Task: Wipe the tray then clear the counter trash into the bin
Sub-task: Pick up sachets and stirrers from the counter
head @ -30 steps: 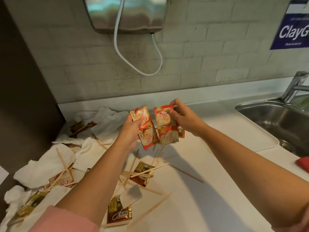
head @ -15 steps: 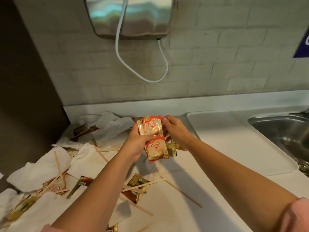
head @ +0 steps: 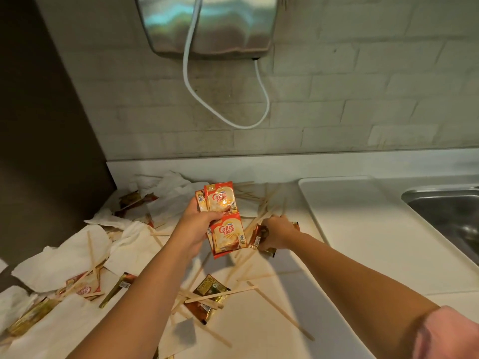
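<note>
My left hand [head: 195, 229] holds a bunch of red and orange creamer sachets [head: 225, 218] up above the counter. My right hand [head: 278, 235] is down on the counter to their right, its fingers closed round brown sachets [head: 256, 238] among wooden stir sticks [head: 264, 211]. The white tray [head: 368, 229] lies flat on the counter right of both hands. More brown sachets [head: 208, 297], stir sticks and crumpled paper napkins [head: 62, 257] litter the white counter [head: 259, 330] to the left and in front.
A steel sink [head: 445, 213] sits at the far right beyond the tray. A metal hand dryer [head: 207, 24] with a white cable hangs on the tiled wall above. A dark panel [head: 39, 125] bounds the counter on the left.
The right hand passed its sachets to the left hand, then dropped to the counter and closed on brown sachets. The view shifted left, and the left hand's bunch has grown.
</note>
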`<action>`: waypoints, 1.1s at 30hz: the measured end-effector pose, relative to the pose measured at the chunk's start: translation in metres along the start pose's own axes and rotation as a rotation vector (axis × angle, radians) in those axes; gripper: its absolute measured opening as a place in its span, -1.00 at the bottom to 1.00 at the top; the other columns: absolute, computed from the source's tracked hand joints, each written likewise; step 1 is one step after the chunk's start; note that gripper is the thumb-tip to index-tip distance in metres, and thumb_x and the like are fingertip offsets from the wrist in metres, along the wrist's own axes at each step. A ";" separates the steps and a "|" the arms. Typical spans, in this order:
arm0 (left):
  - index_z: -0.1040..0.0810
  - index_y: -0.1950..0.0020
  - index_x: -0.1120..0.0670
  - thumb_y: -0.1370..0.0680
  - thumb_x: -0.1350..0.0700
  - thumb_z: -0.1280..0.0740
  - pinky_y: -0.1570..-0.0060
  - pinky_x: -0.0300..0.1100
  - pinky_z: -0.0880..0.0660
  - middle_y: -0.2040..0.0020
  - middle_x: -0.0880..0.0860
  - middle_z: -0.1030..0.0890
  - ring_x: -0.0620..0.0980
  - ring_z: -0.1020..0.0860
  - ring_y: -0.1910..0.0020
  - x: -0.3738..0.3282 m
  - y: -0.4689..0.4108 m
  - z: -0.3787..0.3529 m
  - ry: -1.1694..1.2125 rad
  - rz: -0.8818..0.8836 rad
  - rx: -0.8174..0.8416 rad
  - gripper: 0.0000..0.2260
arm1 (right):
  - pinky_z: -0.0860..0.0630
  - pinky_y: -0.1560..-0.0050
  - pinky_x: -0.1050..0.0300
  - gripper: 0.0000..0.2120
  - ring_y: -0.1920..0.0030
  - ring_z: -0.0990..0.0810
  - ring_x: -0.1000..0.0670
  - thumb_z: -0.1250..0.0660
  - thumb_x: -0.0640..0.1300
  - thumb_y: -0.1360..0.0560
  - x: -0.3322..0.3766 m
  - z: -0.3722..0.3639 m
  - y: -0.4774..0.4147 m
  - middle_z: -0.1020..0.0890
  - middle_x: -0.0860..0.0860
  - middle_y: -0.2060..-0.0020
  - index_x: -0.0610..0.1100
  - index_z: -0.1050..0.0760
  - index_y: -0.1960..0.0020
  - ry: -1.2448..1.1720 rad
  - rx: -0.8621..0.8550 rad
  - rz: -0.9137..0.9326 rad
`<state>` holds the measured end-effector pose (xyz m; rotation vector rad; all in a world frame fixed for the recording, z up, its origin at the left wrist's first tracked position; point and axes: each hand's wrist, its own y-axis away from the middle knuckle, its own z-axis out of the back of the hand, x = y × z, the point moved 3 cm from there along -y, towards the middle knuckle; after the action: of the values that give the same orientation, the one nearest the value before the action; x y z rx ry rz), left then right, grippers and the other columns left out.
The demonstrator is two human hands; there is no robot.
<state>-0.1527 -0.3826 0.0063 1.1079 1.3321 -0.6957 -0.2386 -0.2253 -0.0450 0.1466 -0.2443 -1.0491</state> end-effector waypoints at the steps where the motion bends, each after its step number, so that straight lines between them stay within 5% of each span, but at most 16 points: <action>1: -0.39 -0.24 0.07 -0.49 0.43 -0.27 0.23 -0.10 -0.52 0.04 0.06 -0.60 0.03 -0.59 0.11 0.001 -0.001 0.001 0.004 0.003 -0.004 -0.60 | -0.38 -0.14 0.11 -0.61 -0.20 -0.45 -0.10 -0.37 0.02 -0.46 -0.001 0.001 -0.002 -0.55 -0.07 -0.13 -0.13 -0.48 -0.22 -0.043 0.005 -0.005; 5: -0.41 -0.23 0.08 -0.49 0.42 -0.27 0.18 -0.08 -0.53 0.04 0.07 -0.61 0.03 -0.59 0.11 0.003 -0.004 0.006 0.006 0.011 -0.018 -0.62 | -0.43 0.17 0.27 -0.71 0.06 -0.51 -0.01 -0.17 -0.05 -0.61 -0.013 0.016 -0.006 -0.59 -0.12 -0.09 -0.20 -0.47 -0.22 -0.298 -0.009 -0.062; 10: -0.39 -0.20 0.06 -0.50 0.42 -0.26 0.23 -0.11 -0.51 0.08 0.04 -0.59 0.00 -0.58 0.15 0.004 -0.003 0.008 0.016 0.013 -0.033 -0.63 | -0.50 -0.08 0.13 -0.67 -0.11 -0.51 -0.08 -0.21 0.01 -0.56 -0.048 0.020 -0.009 -0.47 -0.13 -0.19 -0.16 -0.46 -0.23 -0.189 -0.051 -0.269; 14: -0.40 -0.27 0.09 -0.49 0.41 -0.27 0.27 -0.13 -0.50 0.05 0.06 -0.60 0.01 -0.59 0.14 0.006 -0.003 0.010 0.010 0.021 -0.036 -0.60 | -0.44 0.28 0.26 -0.60 0.02 -0.52 -0.02 -0.34 0.07 -0.48 -0.054 0.014 -0.007 -0.53 -0.09 -0.13 -0.17 -0.49 -0.19 -0.152 0.021 -0.303; 17: -0.39 -0.28 0.09 -0.49 0.41 -0.27 0.27 -0.13 -0.50 -0.01 0.09 -0.61 0.02 -0.59 0.12 0.007 -0.002 0.011 0.008 0.025 -0.033 -0.59 | -0.57 -0.03 0.16 -0.60 -0.11 -0.55 -0.03 -0.35 0.01 -0.49 -0.050 0.015 -0.004 -0.54 -0.11 -0.16 -0.16 -0.48 -0.26 -0.145 0.030 -0.265; 19: -0.39 -0.29 0.10 -0.49 0.41 -0.27 0.27 -0.14 -0.49 -0.07 0.12 -0.60 0.01 -0.59 0.11 0.007 -0.002 0.010 0.013 0.025 -0.034 -0.59 | -0.56 -0.07 0.16 -0.59 -0.05 -0.56 -0.02 -0.38 -0.02 -0.48 -0.049 0.014 -0.003 -0.56 -0.12 -0.16 -0.17 -0.48 -0.26 -0.206 0.058 -0.281; 23: -0.39 -0.30 0.11 -0.49 0.42 -0.27 0.30 -0.16 -0.47 0.01 0.08 -0.60 -0.01 -0.58 0.13 0.008 -0.001 0.011 0.013 0.029 -0.030 -0.58 | -0.46 0.35 0.28 -0.58 0.10 -0.55 0.00 -0.45 -0.04 -0.42 -0.043 0.011 0.000 -0.63 -0.08 -0.03 -0.18 -0.52 -0.21 -0.309 0.082 -0.342; 26: -0.37 -0.31 0.10 -0.49 0.43 -0.26 0.29 -0.15 -0.48 0.03 0.05 -0.60 -0.01 -0.58 0.14 0.008 0.000 0.013 0.009 0.035 -0.020 -0.56 | -0.46 0.36 0.28 -0.59 0.10 -0.56 -0.02 -0.46 -0.07 -0.42 -0.035 0.012 0.006 -0.61 -0.07 0.04 -0.21 -0.51 -0.21 -0.352 0.086 -0.352; 28: -0.37 -0.31 0.09 -0.49 0.43 -0.26 0.29 -0.15 -0.48 0.01 0.07 -0.60 -0.01 -0.58 0.14 0.008 0.000 0.015 0.007 0.040 -0.016 -0.56 | -0.54 0.23 0.20 -0.63 0.09 -0.59 -0.05 -0.44 -0.14 -0.43 -0.029 0.014 0.009 -0.62 -0.10 0.06 -0.27 -0.50 -0.18 -0.456 0.089 -0.343; 33: -0.37 -0.31 0.10 -0.50 0.42 -0.26 0.27 -0.14 -0.50 -0.14 0.14 -0.58 0.00 -0.58 0.12 0.008 0.002 0.019 -0.010 0.052 -0.018 -0.57 | -0.44 0.35 0.26 -0.83 0.26 -0.52 0.05 -0.33 -0.20 -0.52 0.003 0.045 0.025 -0.54 -0.02 0.24 -0.23 -0.49 -0.09 -0.883 -0.037 -0.201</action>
<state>-0.1417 -0.3976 -0.0026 1.1194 1.2937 -0.6490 -0.2283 -0.2163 0.0047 -0.3472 -1.0214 -1.2690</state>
